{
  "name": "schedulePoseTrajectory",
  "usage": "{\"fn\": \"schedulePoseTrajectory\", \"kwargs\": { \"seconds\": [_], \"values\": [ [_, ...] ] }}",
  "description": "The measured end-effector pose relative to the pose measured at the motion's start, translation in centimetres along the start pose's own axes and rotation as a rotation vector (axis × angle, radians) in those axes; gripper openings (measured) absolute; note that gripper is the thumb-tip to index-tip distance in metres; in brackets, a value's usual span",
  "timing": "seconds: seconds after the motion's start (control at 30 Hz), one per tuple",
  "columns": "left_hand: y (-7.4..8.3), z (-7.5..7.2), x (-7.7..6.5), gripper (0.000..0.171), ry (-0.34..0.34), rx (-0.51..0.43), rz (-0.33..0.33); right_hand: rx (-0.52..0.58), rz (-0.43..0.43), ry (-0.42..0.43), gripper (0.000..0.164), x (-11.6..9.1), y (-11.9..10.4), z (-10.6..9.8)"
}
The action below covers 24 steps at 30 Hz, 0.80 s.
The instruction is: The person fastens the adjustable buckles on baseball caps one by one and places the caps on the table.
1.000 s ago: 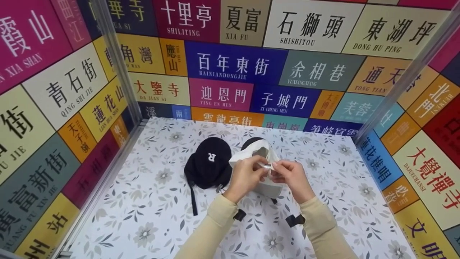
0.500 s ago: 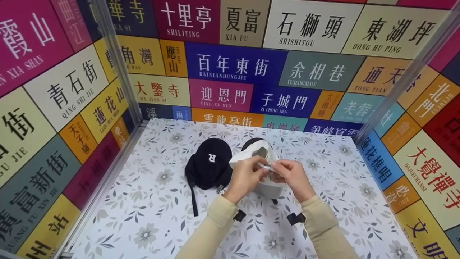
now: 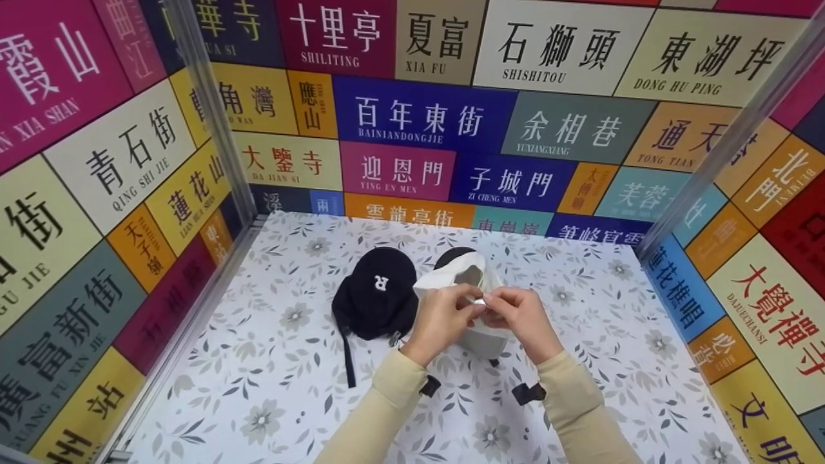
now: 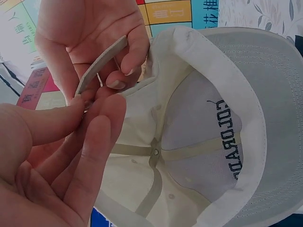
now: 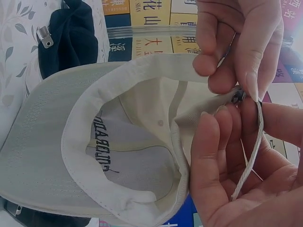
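Note:
A white baseball cap is held up between both hands, its hollow inside and grey brim underside facing the wrist cameras. Dark lettering shows on its inner front panel. My left hand and right hand meet at the back of the cap, fingertips nearly touching. Their thumbs and fingers pinch the adjusting strap at a small dark metal buckle. The strap's loose end sticks out over the right palm. Fingers partly hide the buckle.
Left of the hands lies a black cap with a white letter R and a dangling strap. Another dark cap shows partly behind the white one. The flower-patterned table is enclosed by colourful sign-covered walls.
The hands stay in place with small finger movements. The shiny bit between the fingertips shows less now, and the fingertips have drawn slightly closer together.

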<state>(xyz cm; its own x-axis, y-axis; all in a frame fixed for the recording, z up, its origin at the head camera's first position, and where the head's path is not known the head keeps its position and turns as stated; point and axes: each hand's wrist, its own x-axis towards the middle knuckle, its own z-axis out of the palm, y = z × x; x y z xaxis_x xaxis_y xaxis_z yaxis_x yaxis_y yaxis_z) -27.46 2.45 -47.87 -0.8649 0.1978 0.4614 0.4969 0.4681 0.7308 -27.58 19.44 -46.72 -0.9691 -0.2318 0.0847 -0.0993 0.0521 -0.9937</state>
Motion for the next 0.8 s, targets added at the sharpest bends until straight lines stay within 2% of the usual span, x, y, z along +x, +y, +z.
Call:
{"fn": "schedulePoseTrajectory", "kwargs": {
  "seconds": [0.47,0.8],
  "values": [
    [-0.1,0.0,0.1,0.014,0.048,0.044,0.077,-0.026,0.025,0.011,0.03,-0.6,-0.8,0.1],
    [-0.1,-0.1,0.2,0.016,0.062,0.041,0.065,0.005,0.022,0.058,0.031,0.1,1.3,-0.8]
  ]
}}
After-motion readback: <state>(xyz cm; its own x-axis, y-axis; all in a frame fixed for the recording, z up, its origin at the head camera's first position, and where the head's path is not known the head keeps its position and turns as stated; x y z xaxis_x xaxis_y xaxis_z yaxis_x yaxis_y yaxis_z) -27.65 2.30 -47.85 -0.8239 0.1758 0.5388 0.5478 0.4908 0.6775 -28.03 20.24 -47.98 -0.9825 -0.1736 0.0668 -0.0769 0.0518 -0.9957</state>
